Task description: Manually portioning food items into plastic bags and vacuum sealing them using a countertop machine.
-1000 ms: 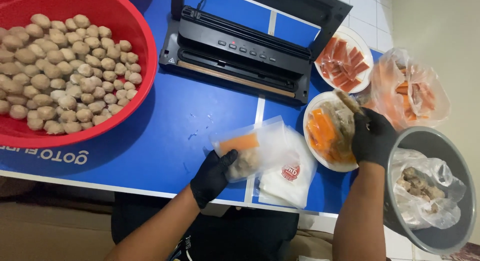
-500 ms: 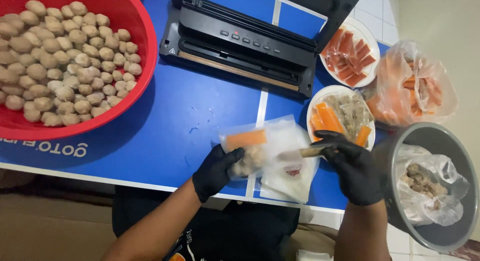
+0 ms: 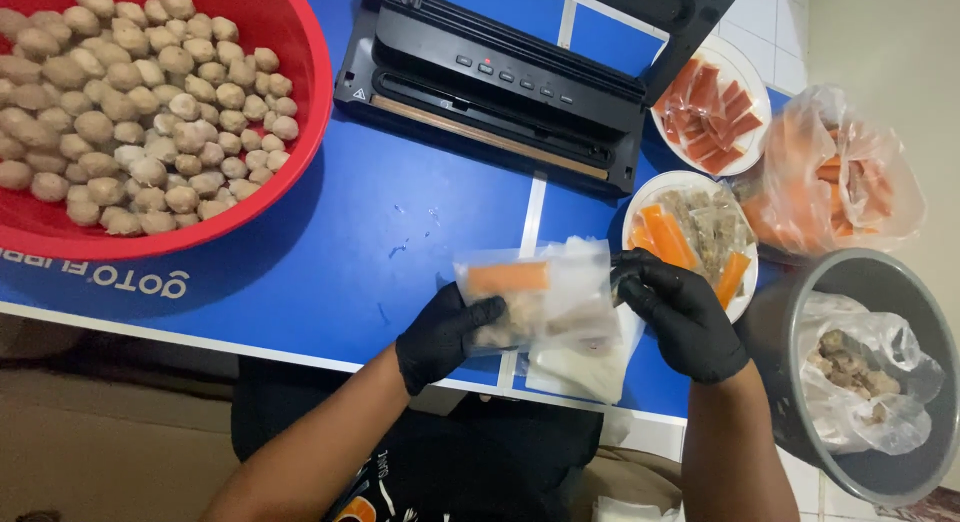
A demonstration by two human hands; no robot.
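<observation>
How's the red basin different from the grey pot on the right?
The red basin sits on the blue table at the left; the grey pot stands lower, off the table's right edge. The red basin is heaped with loose brownish meatballs; the grey pot holds one clear plastic bag of brownish pieces. The basin looks wider and shallower. Both are round, open and untouched by either hand.

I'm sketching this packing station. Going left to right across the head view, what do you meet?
Red basin of meatballs → left hand → clear pouch with an orange stick → right hand → grey bucket holding a plastic bag.
</observation>
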